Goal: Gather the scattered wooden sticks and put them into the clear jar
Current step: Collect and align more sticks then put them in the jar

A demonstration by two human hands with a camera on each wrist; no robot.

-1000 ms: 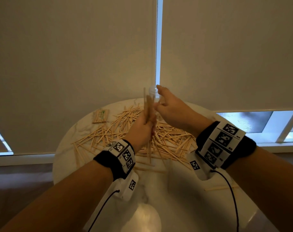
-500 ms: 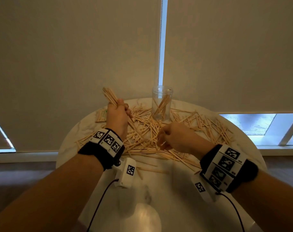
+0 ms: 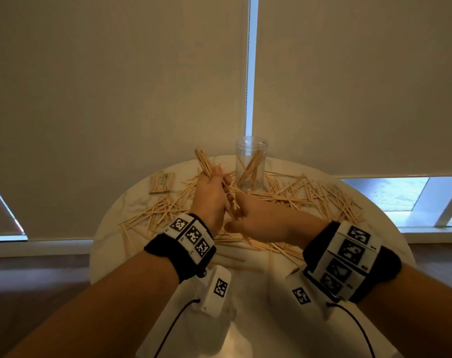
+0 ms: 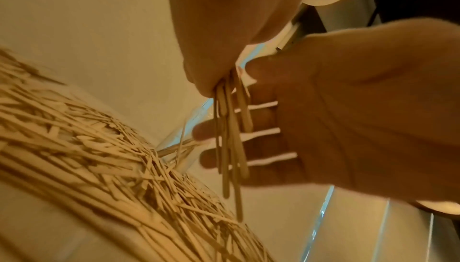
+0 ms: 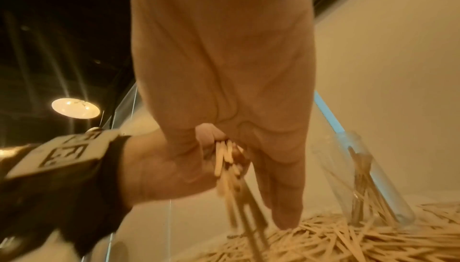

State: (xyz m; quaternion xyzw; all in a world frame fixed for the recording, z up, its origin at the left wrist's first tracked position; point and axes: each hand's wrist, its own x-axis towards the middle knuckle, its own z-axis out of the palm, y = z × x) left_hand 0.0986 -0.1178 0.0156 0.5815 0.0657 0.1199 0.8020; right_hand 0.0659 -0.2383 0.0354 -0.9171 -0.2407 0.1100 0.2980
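Note:
My left hand (image 3: pixel 211 188) grips a bundle of wooden sticks (image 3: pixel 203 162) upright above the table, left of the clear jar (image 3: pixel 250 164). The jar stands at the table's far edge with several sticks leaning inside. My right hand (image 3: pixel 258 219) is close beside the left. In the left wrist view its straight, spread fingers (image 4: pixel 268 134) lie against the bundle's hanging lower ends (image 4: pixel 232 144). The right wrist view shows those fingers (image 5: pixel 286 197) pointing down to the stick pile (image 5: pixel 348 242), with the left hand (image 5: pixel 174 168) gripping the bundle (image 5: pixel 227 166). Scattered sticks (image 3: pixel 310 195) cover the table's far half.
The round white table (image 3: pixel 258 301) has bare surface near me. A small banded pack of sticks (image 3: pixel 162 182) lies at the far left. Roller blinds hang right behind the table and jar. Floor drops away on both sides.
Both hands left the jar a second ago. The left hand, still holding its bundle, has since come back toward the middle, and the right hand rose from the pile to meet the bundle.

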